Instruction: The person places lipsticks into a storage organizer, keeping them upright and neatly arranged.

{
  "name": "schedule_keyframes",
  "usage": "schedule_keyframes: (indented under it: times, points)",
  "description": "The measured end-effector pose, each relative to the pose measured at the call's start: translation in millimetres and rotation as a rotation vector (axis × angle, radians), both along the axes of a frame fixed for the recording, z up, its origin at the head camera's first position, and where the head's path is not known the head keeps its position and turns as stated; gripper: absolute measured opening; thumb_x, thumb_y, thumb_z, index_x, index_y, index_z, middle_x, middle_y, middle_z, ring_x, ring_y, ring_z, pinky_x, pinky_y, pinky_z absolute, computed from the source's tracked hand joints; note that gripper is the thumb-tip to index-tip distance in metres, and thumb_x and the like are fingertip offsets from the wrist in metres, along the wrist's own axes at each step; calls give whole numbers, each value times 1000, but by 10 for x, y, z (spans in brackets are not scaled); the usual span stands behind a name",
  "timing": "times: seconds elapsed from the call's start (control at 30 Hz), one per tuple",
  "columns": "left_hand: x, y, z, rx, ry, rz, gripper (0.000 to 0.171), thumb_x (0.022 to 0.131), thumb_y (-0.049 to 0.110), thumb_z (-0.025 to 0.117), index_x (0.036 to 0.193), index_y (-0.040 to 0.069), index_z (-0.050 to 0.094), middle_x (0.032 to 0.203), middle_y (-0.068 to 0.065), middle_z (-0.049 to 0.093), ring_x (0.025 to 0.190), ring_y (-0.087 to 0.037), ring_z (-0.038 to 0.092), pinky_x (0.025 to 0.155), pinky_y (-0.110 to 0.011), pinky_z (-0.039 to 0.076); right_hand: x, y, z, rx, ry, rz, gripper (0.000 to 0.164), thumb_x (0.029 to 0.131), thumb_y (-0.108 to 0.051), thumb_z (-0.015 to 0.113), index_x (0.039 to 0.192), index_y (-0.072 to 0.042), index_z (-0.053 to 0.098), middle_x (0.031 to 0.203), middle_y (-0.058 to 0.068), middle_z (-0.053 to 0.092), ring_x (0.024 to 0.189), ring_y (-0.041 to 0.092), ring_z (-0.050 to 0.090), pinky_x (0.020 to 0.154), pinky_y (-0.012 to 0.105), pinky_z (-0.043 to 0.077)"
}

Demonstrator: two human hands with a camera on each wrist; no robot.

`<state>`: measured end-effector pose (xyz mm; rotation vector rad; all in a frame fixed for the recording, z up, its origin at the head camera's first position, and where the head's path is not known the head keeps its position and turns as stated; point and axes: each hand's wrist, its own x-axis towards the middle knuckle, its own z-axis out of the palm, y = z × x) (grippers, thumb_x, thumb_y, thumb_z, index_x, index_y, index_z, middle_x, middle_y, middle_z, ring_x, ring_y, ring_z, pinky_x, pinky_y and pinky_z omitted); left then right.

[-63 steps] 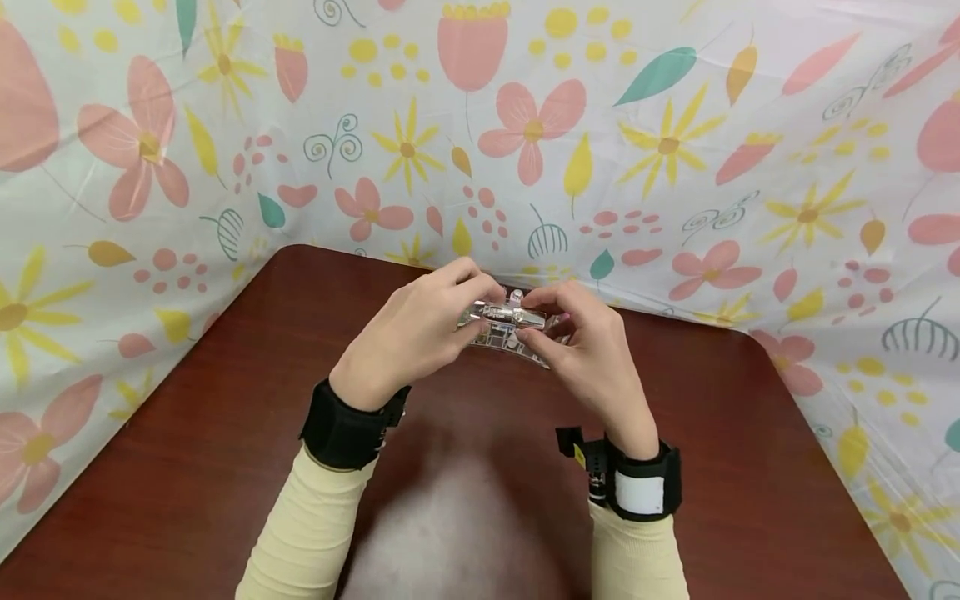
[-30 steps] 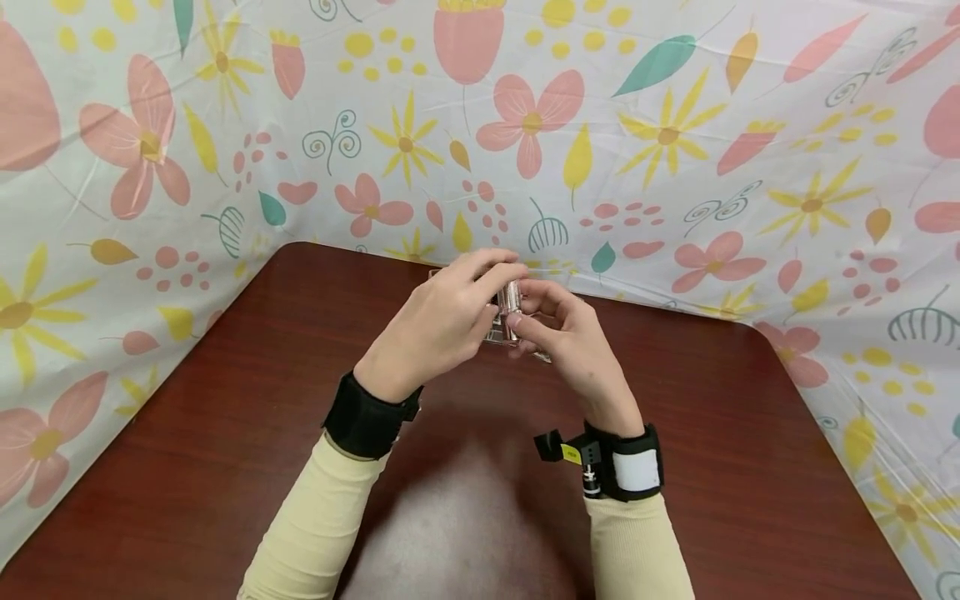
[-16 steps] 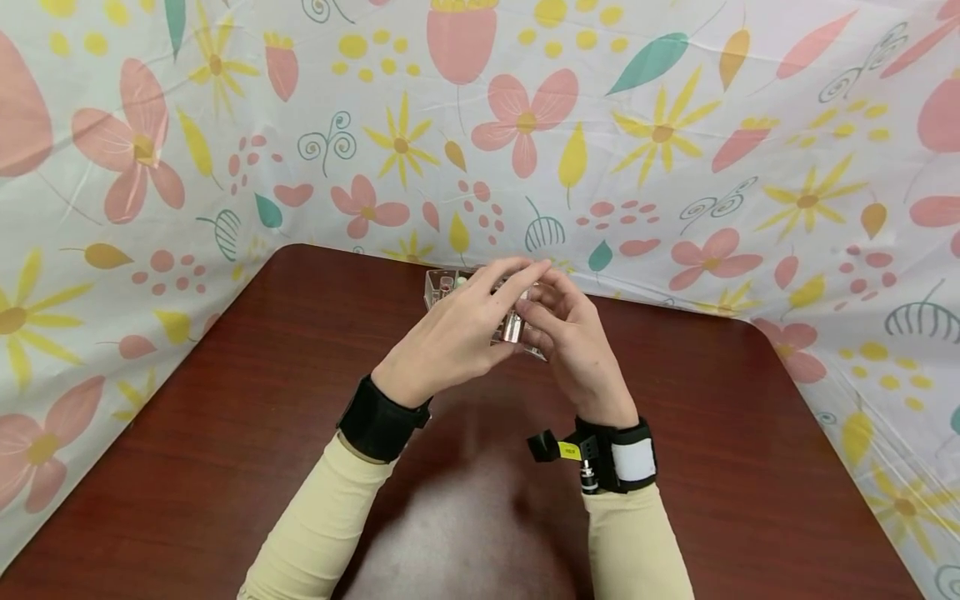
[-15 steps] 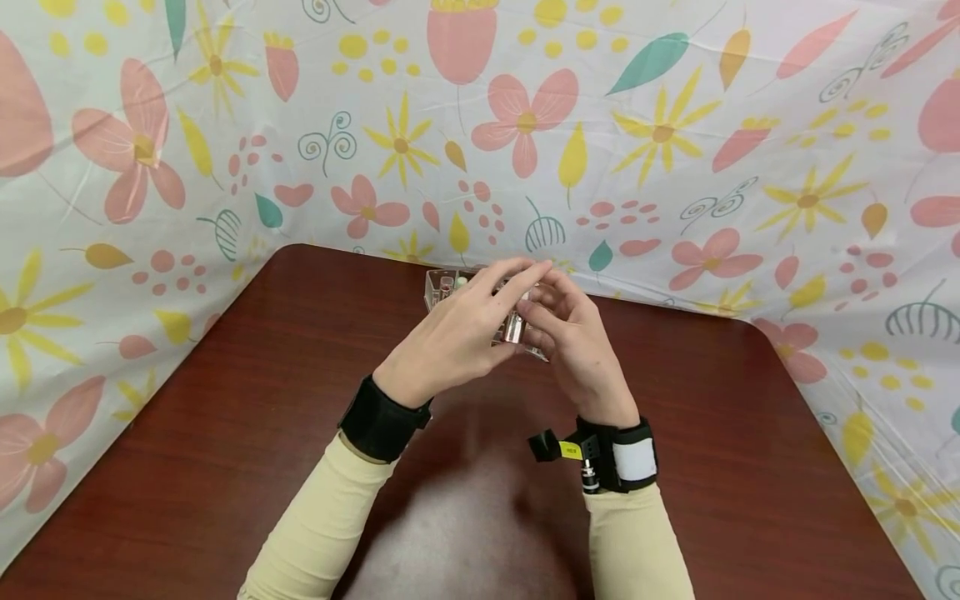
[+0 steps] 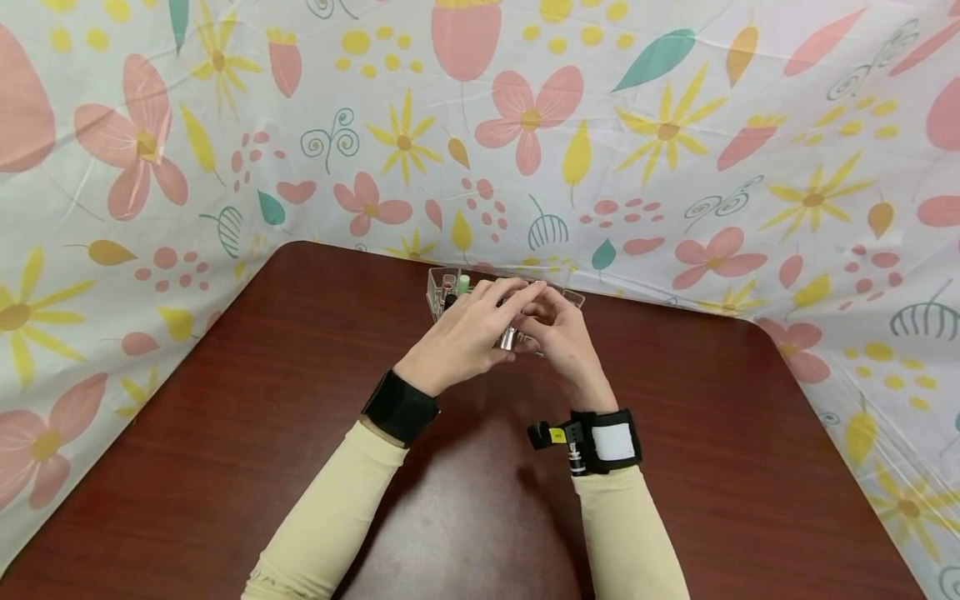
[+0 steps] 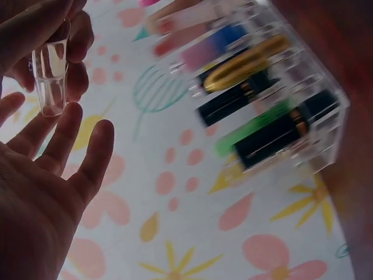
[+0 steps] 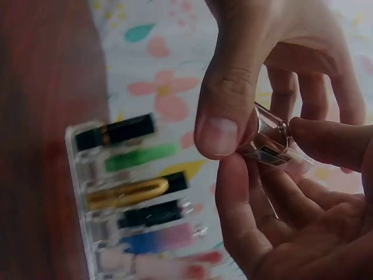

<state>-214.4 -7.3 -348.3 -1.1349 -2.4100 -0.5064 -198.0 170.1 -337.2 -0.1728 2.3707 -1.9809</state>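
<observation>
Both hands meet around a shiny lipstick tube (image 5: 507,338), partly hidden by the fingers in the head view. My right hand (image 5: 562,342) pinches the tube between thumb and fingers. My left hand (image 5: 465,337) has its thumb against the tube and its fingers stretched over the far side. In the left wrist view, the tube's clear end (image 6: 52,87) sits near the left fingertips (image 6: 96,149). In the right wrist view, the metallic body (image 7: 271,153) shows between the left thumb (image 7: 218,137) and the right fingers.
Just behind the hands stands a clear acrylic organizer (image 6: 341,125) on the brown table (image 5: 300,375). It bears a row of lipsticks, among them a green tube (image 5: 463,284), a gold one (image 7: 128,195) and several black ones. A flowered curtain (image 5: 637,167) rises behind the table.
The tube lay level between both hands, then turned to point toward the person. My left hand has shifted right and over it, leaving more of the organizer's left side showing.
</observation>
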Motion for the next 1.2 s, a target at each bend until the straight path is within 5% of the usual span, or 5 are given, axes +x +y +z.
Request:
schedule_keyframes:
  times: [0.33,0.5,0.63,0.87,1.2]
  points:
    - [-124,-38,-213,-123,-151,66,88,88,30,82,159,19,32,158,-15,38,135,-32,51,99,-47,53,-275,187,-368,557,356,-412,43,94,-8,64,136,-11,54,116,17,71,104,35,70,85,48,55]
    - [-135,-74,-181,-112,-163,58,77,91,28,78,156,17,39,156,-14,40,128,-28,56,95,-42,54,-357,271,-417,626,454,-435,37,93,-2,62,129,-10,60,103,17,74,87,35,68,76,47,49]
    - [-137,-116,-157,-100,-155,62,72,92,28,77,154,18,41,155,-13,41,128,-27,56,95,-41,54,-426,261,-455,665,490,-422,29,91,-1,66,120,-6,64,103,17,72,90,35,70,79,49,53]
    - [-136,-151,-121,-89,-152,69,67,94,28,75,153,19,44,155,-13,42,134,-25,51,96,-42,53,-501,249,-525,723,477,-473,19,89,-10,75,109,-9,72,97,13,68,93,34,59,72,49,46]
    - [-152,-172,-126,-88,-176,74,64,95,27,73,152,17,46,156,-14,43,132,-26,55,92,-40,55,-561,240,-573,712,425,-506,27,89,-18,77,116,-17,74,91,12,70,88,31,58,65,47,43]
